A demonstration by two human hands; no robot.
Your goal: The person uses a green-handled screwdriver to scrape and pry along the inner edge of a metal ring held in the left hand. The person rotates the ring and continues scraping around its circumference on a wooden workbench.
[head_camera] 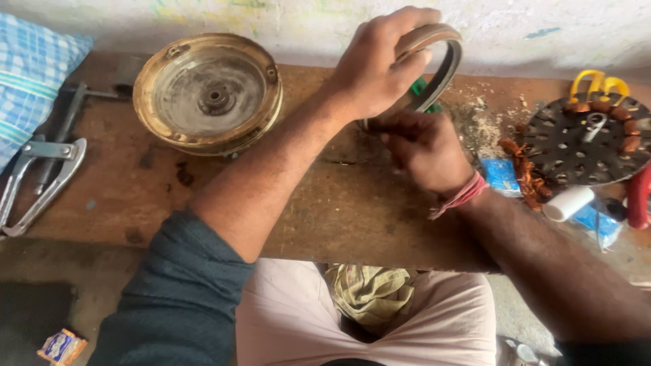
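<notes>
The right hand (424, 150) is closed low against the metal ring (434, 68); what its fingers pinch is hidden. Above it, the left hand (380, 64) wraps the ring's top, holding it upright on the worktop (325, 203), right of the brass cover (209, 91). A steady upper grip seems key.

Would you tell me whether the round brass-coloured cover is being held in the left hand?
No; the round brass-coloured cover lies untouched on the wooden bench, while the left hand grips an upright metal ring.

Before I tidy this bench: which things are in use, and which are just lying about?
In use: ring, held upright by left hand; right hand working at its lower edge.

Lying about: brass cover, pliers, perforated disc, white roll, blue packet.
</notes>
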